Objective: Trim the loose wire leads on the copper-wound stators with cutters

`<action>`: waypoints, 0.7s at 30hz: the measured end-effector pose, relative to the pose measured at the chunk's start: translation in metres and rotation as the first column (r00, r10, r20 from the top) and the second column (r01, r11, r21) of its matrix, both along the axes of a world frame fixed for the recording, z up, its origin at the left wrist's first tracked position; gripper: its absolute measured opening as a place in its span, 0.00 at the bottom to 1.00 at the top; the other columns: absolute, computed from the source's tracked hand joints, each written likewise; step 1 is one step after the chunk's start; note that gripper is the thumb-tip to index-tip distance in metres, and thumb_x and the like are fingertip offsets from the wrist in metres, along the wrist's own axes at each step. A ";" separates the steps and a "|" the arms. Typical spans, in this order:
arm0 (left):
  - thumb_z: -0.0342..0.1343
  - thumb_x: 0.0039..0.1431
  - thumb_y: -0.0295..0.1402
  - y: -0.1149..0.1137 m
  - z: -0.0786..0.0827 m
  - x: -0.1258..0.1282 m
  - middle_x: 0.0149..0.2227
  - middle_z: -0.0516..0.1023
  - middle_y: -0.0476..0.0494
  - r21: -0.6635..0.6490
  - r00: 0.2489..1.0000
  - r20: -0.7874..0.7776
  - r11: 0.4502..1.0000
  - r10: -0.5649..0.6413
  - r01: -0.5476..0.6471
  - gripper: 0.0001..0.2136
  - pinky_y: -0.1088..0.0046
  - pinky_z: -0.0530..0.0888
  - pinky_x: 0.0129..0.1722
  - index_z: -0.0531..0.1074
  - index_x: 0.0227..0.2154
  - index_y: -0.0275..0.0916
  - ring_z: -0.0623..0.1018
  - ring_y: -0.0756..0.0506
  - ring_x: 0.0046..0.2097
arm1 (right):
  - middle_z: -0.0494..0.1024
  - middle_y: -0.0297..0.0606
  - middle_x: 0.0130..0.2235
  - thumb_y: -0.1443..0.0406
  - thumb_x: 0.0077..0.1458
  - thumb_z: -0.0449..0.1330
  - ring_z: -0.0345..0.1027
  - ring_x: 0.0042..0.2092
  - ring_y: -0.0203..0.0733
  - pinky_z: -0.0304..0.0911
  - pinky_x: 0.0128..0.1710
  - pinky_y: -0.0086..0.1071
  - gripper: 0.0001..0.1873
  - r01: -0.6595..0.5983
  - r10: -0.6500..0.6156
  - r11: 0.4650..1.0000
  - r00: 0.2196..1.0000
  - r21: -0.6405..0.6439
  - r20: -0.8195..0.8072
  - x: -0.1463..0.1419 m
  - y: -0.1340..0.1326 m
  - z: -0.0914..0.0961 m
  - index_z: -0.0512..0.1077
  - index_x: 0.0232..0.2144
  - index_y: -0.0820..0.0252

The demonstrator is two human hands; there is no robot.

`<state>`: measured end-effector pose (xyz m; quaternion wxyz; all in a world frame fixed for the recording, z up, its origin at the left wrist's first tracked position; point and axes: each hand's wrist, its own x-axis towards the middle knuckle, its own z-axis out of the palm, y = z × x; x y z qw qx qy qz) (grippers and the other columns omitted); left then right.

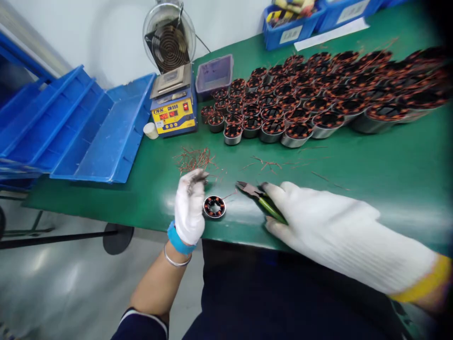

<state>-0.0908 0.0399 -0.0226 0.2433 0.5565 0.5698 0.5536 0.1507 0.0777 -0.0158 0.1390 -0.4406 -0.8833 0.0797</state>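
My right hand (311,219), in a white knitted glove, is closed around the green handles of a pair of diagonal cutters (253,190). The cutters' jaws point left, toward a small ring-shaped motor stator (214,212) with copper windings near the table's front edge. A thin wire end sticks out from the stator's upper right side. My left hand (190,205), gloved with dirty fingertips, rests just left of the stator. Its fingers are loosely bent and apart, with nothing visible in them. Just beyond it lies a heap of copper wire clippings (194,159).
Rows of wound stators (272,127) fill the back right of the green table (163,189). A yellow-fronted solder pot unit (175,118), a fan (170,45) and a grey-purple bin (214,78) stand behind. Blue trays (106,137) are at left, a blue tool bin (290,33) at back.
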 end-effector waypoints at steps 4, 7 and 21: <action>0.43 0.73 0.48 0.000 -0.007 -0.008 0.53 0.76 0.37 0.053 0.991 0.100 0.994 0.093 -0.098 0.18 0.61 0.78 0.52 0.68 0.53 0.42 0.81 0.44 0.49 | 0.73 0.52 0.42 0.53 0.56 0.61 0.69 0.43 0.59 0.63 0.46 0.50 0.22 -0.078 0.069 0.992 0.994 0.095 0.088 -0.034 0.003 0.020 0.73 0.45 0.65; 0.45 0.72 0.47 0.002 -0.008 -0.009 0.51 0.77 0.38 0.069 0.985 0.084 0.985 0.154 -0.159 0.18 0.63 0.78 0.51 0.69 0.52 0.40 0.81 0.44 0.48 | 0.72 0.52 0.50 0.49 0.53 0.65 0.67 0.48 0.59 0.63 0.48 0.50 0.35 -0.248 0.249 0.968 0.968 0.029 -0.026 -0.072 0.006 0.032 0.68 0.56 0.64; 0.61 0.62 0.41 0.032 0.013 0.018 0.49 0.79 0.37 0.068 0.917 -0.391 0.996 0.076 -0.053 0.17 0.57 0.78 0.52 0.72 0.50 0.40 0.80 0.40 0.50 | 0.78 0.56 0.47 0.50 0.67 0.50 0.74 0.44 0.54 0.64 0.39 0.40 0.29 0.569 -0.570 0.822 0.822 0.021 0.024 0.145 0.038 0.007 0.71 0.56 0.67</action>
